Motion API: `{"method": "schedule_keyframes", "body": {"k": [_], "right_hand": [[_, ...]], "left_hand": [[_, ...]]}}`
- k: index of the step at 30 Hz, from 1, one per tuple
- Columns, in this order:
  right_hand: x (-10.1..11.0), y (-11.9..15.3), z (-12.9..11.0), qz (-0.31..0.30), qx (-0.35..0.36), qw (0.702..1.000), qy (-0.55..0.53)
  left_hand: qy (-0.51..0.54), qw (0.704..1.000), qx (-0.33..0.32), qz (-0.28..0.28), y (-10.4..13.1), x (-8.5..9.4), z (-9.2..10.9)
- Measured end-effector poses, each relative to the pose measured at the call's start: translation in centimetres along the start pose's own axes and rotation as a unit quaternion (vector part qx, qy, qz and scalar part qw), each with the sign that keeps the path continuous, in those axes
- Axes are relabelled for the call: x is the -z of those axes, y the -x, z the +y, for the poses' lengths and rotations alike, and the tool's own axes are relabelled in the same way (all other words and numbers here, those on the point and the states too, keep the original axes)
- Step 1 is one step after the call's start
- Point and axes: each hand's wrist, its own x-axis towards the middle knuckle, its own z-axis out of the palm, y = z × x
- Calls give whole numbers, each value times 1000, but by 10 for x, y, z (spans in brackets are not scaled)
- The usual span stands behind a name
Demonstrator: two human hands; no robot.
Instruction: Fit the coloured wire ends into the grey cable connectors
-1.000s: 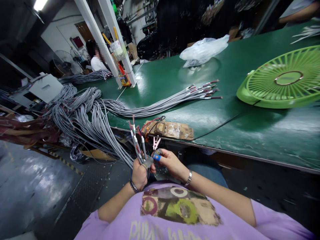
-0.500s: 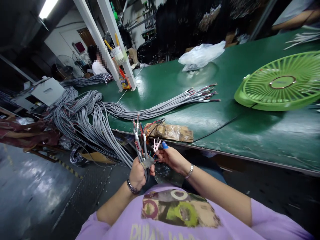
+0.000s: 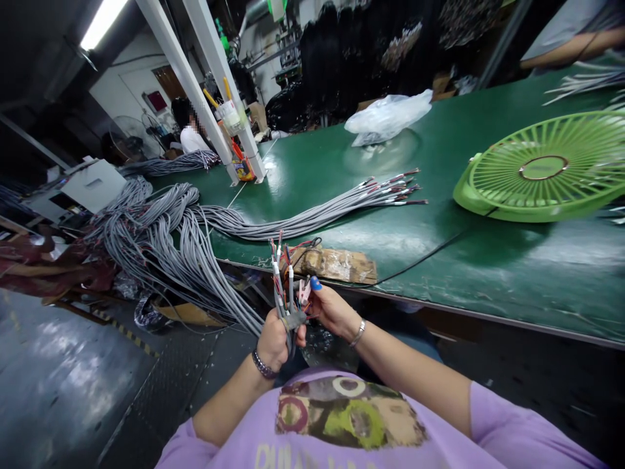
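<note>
Left hand (image 3: pixel 273 344): closed round cables (image 3: pixel 291 288). Right hand (image 3: pixel 338 315): fingers narrow by clip (image 3: pixel 305 293), hold unclear. Step, apparently: wire-end handling; calls for steady cables.

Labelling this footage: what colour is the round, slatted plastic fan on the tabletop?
The fan is bright green, clearest in the head view.

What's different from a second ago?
The right hand has moved up from beside the left hand's fingers to the pink clip, whose prongs now look closer together. The cable ends in the left hand have shifted slightly right. I see nothing let go. The wooden block, green fan and plastic bag stayed put.
</note>
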Motion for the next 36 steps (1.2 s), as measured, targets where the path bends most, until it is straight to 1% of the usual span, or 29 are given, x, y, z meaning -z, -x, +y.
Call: {"method": "schedule_keyframes", "body": {"k": [3,6,8,11,14,16,19,22,27,32,36], "right_hand": [[-3,-2,0,20,17,999,-37],[-4,-1,1,26,23,998,-46],[-3,1,2,24,10,998,-50],[1,5,2,10,-29,998,-59],[3,9,-1,-7,-63,996,-70],[3,11,-3,-13,-69,995,-70],[2,13,-4,-11,-44,997,-58],[1,13,-4,-9,-12,999,-46],[-1,10,-4,4,-28,997,-65],[-1,3,-1,-1,-43,994,-100],[1,-2,4,8,-24,993,-114]], "left_hand": [[-10,1000,9,0,-1,0,-3],[-14,1000,12,5,-1,1,-4],[-11,1000,7,15,1,2,-4],[-6,1000,-9,29,7,2,-2],[-7,999,-36,38,15,1,-4],[-5,997,-55,50,19,1,-5],[14,995,-75,67,19,0,-7],[30,994,-79,69,16,-2,-7],[33,995,-70,56,10,-6,-5],[25,994,-65,81,5,-10,-5],[28,993,-64,92,3,-8,-10]]}}
